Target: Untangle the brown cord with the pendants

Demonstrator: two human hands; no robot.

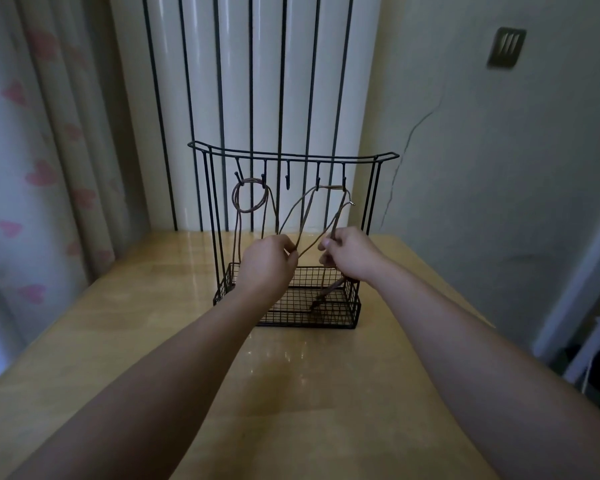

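A thin brown cord [248, 199] is draped in loops over the hooks of a black wire rack [291, 157] that stands on the table. One loop coils near the left hooks; other strands run from the right hooks down to my hands. My left hand [267, 265] pinches strands in front of the rack's middle. Just to its right, my right hand [350, 254] pinches another strand. A brown length, perhaps a pendant [328, 292], hangs below my right hand into the rack's mesh basket [340, 317]. A small metal end [352, 203] shows near the rightmost hook.
The rack stands toward the back of a glossy wooden table [291, 393]. A white radiator [250, 81] is behind it. Curtains [32, 150] hang on the left, a wall on the right. The table's right edge drops off near a doorway.
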